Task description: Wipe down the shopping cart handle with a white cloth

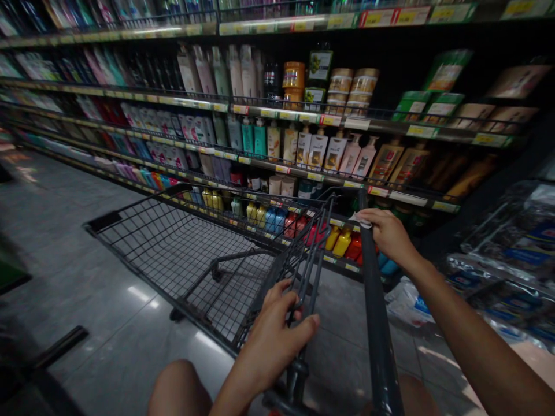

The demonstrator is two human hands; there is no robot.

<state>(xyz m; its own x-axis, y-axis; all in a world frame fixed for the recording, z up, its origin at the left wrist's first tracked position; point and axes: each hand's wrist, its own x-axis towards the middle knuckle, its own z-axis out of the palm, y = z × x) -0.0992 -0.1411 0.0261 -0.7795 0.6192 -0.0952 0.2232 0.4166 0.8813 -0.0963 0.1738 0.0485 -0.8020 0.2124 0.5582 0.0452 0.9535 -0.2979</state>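
A dark shopping cart (169, 254) with a wire mesh basket stands in front of me, nothing lying in its basket. My right hand (385, 231) is closed at the far end of the cart's handle bar (375, 306), pinching a crumpled white tissue (362, 221) against it. Over the cart's upright rear wires (318, 260) reaches my left hand (280, 326), its thumb stretched away from loosely bent fingers. Those fingertips are close to the wires; whether they touch is unclear.
Long store shelves (269, 159) full of bottles and jars run along the far side. Plastic-wrapped packs (511, 277) are stacked at the right. Grey tiled floor (87, 202) extends left. A dark bar-like object (60, 346) is at lower left.
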